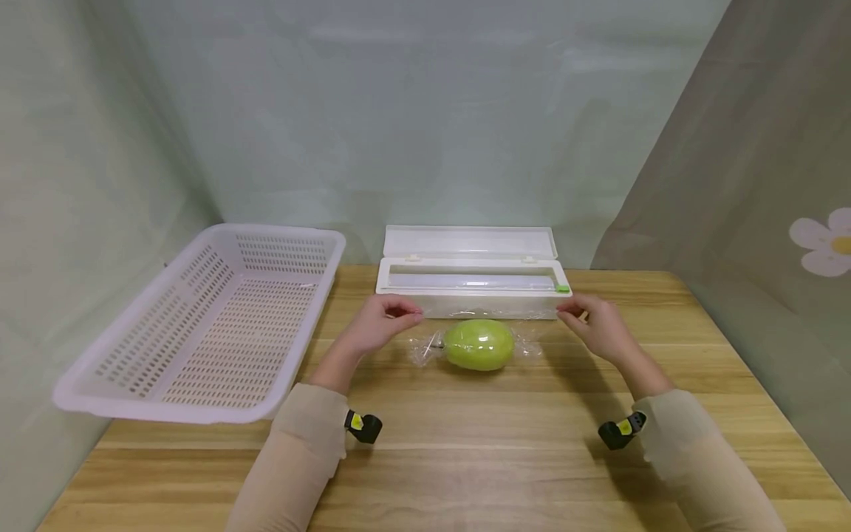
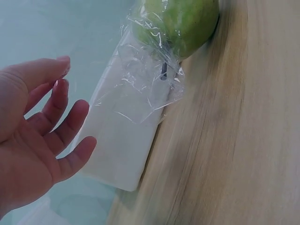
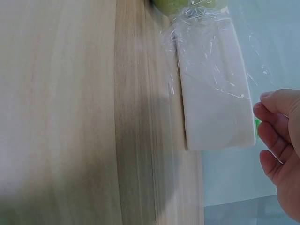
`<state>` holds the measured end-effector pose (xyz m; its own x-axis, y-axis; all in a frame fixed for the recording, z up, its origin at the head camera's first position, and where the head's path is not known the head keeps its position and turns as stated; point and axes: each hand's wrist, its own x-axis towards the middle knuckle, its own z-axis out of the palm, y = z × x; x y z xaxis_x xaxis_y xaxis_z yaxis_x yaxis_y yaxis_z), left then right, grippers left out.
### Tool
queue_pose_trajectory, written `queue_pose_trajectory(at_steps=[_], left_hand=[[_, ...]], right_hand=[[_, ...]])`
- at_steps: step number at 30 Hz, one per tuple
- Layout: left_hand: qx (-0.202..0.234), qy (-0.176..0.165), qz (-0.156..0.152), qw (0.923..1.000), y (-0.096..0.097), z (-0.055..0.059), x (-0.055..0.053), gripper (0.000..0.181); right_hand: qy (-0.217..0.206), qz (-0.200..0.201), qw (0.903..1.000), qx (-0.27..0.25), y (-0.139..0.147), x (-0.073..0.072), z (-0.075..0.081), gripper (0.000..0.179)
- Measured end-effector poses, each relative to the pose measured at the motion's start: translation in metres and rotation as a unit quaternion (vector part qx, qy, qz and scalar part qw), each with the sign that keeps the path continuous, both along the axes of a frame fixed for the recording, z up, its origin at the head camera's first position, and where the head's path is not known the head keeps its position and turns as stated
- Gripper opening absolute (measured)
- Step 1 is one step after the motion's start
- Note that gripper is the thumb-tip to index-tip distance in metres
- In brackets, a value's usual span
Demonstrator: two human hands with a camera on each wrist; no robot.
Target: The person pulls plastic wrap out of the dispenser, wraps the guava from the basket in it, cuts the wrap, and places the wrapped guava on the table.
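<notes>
A green pear point(image 1: 480, 344) with a dark stem lies on its side on the table, in clear plastic wrap point(image 2: 145, 84) that bunches at both ends. Film also rises behind the fruit. To its left, my left hand point(image 1: 380, 322) pinches the barely visible film, thumb and index finger together. My right hand point(image 1: 597, 325) is in a similar pinch on the right, where faint film glints point(image 3: 265, 72) show near the fingertips. Just behind stands a white wrap dispenser box point(image 1: 488, 306) with its lid point(image 1: 470, 241) raised, a film roll inside and a green slider point(image 1: 562, 289).
A large white slotted plastic basket point(image 1: 302, 355) stands on the left of the wooden table point(image 1: 479, 443). Pale green cloth point(image 1: 425, 111) hangs at the back and left. A grey-brown cloth with a flower point(image 1: 824, 240) hangs at the right.
</notes>
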<state>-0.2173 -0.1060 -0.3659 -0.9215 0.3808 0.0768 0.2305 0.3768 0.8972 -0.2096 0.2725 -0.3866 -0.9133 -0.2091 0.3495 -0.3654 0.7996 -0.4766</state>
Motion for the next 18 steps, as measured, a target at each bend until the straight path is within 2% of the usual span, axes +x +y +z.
queue_pose_trajectory(at_steps=[2, 5, 11, 18], left_hand=[[0.004, 0.001, 0.007, 1.0000, -0.002, -0.001, 0.000, 0.019], [0.006, 0.001, 0.018, 0.9998, -0.006, -0.016, -0.010, 0.019], [0.018, 0.019, 0.029, 0.9992, -0.008, -0.021, -0.008, 0.018], [0.014, 0.014, 0.045, 0.9988, -0.011, -0.026, -0.006, 0.020]], right_hand=[[0.001, 0.000, 1.0000, -0.002, 0.000, 0.000, -0.001, 0.010], [0.003, -0.002, 1.0000, -0.008, 0.000, 0.002, -0.002, 0.011], [0.011, 0.003, 0.9997, -0.022, -0.001, 0.007, -0.003, 0.011], [-0.005, -0.004, 0.9995, -0.030, 0.002, 0.014, -0.008, 0.008]])
